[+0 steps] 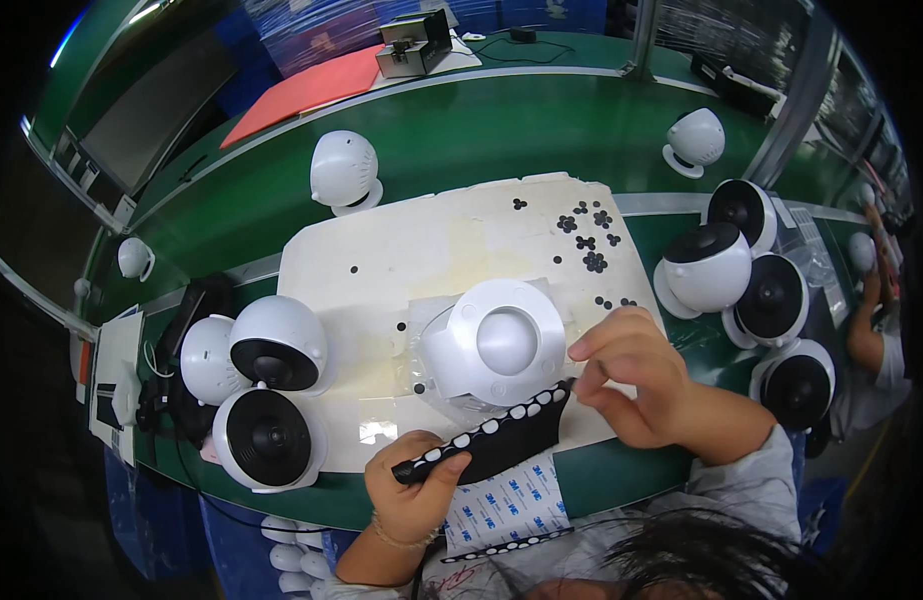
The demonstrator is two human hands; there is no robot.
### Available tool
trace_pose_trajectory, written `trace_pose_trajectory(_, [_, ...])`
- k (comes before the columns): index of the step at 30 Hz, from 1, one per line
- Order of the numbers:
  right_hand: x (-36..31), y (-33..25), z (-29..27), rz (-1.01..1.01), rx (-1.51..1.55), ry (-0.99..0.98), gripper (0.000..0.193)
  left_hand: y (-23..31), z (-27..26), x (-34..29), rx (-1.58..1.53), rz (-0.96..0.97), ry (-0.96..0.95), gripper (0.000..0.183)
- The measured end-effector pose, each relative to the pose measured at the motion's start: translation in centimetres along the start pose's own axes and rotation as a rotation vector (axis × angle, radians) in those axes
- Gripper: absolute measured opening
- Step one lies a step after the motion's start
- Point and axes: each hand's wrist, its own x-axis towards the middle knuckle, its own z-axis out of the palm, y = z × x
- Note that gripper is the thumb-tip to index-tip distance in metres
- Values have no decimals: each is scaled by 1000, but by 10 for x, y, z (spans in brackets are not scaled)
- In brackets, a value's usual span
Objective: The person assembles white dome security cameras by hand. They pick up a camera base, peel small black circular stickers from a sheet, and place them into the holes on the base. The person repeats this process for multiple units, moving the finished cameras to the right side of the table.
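My left hand [413, 487] is closed on the near-left end of a black foam pad sheet [508, 440], thumb on top. Along the sheet's upper edge runs a row of round white spots, and its printed white-and-blue backing paper [511, 505] hangs toward my lap. At the sheet's right end, my right hand [636, 380] has its thumb and fingertips drawn together in a pinch; whatever is between them is too small to make out. Just beyond the sheet, a white ball-shaped camera [508, 300] rests with its round base facing up, on a clear plastic bag.
A worn white board [371, 240] covers the green table, with black foam dots [593, 262] at its far right. White cameras with black faces stand left [268, 435] and right [768, 295]. Another white camera [344, 170] stands behind. A co-worker's arm [866, 320] shows far right.
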Motion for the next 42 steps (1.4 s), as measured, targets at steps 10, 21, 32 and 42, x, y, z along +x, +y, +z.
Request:
trace_pose_trajectory(10, [-7,-10,31,-266,137,-107,37,-3,2,-2,81,0,-55,13])
trace_pose_trajectory(21, [34,29,11,532,543,93,64,-9,7,17,415,480,-246,26])
trace_pose_trajectory(32, [26,36,17,464,563,32,66,-13,0,13,412,496,-297,35])
trace_pose_trajectory(42, [19,33,19,290,200,28,58,-13,2,13,385,488,-290,34])
